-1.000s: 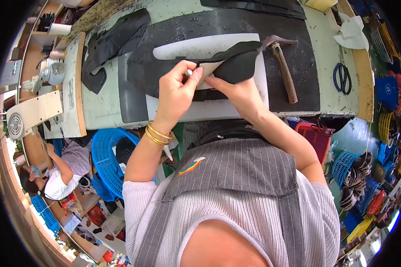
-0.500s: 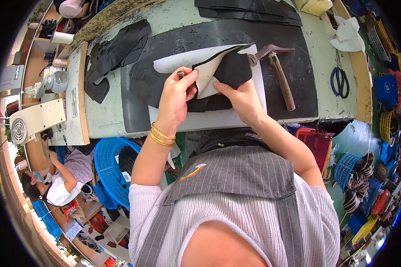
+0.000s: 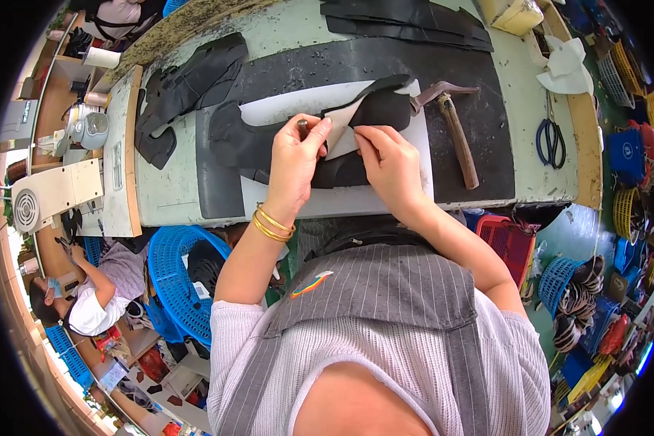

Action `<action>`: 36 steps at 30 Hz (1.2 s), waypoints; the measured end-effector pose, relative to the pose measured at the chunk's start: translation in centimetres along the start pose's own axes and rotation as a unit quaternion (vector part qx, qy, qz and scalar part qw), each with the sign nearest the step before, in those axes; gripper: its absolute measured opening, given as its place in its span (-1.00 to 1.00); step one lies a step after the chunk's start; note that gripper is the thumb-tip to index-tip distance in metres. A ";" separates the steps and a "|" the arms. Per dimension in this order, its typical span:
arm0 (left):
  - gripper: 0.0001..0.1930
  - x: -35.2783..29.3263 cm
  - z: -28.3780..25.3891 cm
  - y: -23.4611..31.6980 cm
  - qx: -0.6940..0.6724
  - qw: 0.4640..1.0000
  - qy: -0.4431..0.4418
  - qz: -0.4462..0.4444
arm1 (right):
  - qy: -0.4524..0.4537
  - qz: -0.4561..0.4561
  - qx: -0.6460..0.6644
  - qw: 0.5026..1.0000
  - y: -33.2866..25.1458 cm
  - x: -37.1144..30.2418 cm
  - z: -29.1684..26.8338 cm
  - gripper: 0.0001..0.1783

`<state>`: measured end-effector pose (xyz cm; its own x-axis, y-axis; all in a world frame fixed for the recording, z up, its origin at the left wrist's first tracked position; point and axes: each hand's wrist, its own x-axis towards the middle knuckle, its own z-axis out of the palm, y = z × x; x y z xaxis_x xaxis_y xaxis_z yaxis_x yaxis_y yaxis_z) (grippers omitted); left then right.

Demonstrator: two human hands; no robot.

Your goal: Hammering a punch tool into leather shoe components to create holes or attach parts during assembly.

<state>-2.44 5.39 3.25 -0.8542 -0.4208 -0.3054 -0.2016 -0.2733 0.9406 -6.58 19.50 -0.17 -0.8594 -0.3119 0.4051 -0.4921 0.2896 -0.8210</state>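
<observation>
A black leather-like piece with a pale beige underside (image 3: 376, 109) is folded between my hands over a white board (image 3: 269, 110). My left hand (image 3: 292, 166) is closed, pinching the fold between thumb and forefinger. A short metal rod (image 3: 302, 128), its round end showing, is also tucked in its fingers; the rest of it is hidden. My right hand (image 3: 394, 168) is closed on the piece's edge close to the left fingertips, thumb and fingers together. Another black part (image 3: 234, 138) lies flat at the left, partly over the board. A hammer with a wooden handle (image 3: 458, 142) rests to the right.
Beneath the board is a dark mat (image 3: 479, 109) on a pale green table. Black cut pieces (image 3: 196, 76) lie at the left, more (image 3: 407, 20) at the far edge. Dark-handled scissors (image 3: 551, 139) lie right. A blue basket (image 3: 171, 283) stands below left; a person (image 3: 98, 301) sits beyond.
My right hand has turned over and moved left, now pinching the edge beside my left fingers. The folded flap is lower and shows less beige. My left hand keeps its pinch and the rod.
</observation>
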 end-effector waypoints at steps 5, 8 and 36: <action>-0.89 -0.1 0.2 -0.5 0.023 0.999 0.000 0.026 | -0.020 -0.001 -0.048 0.999 0.0 0.7 0.2 -0.90; -0.88 0.0 0.0 -0.6 0.031 0.999 0.000 0.026 | -0.023 -0.017 -0.070 0.997 -0.1 0.7 0.4 -0.90; -0.91 -0.8 -1.0 0.7 -0.056 0.998 -0.005 0.021 | -0.177 0.275 0.207 0.922 -0.7 -3.5 -10.3 -0.85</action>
<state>-1.46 4.69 4.05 -0.8650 -0.4260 -0.2651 -0.1123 -0.3506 0.9298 -4.69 29.75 3.15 -0.8278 -0.5184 -0.2145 0.1618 0.1455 -0.9760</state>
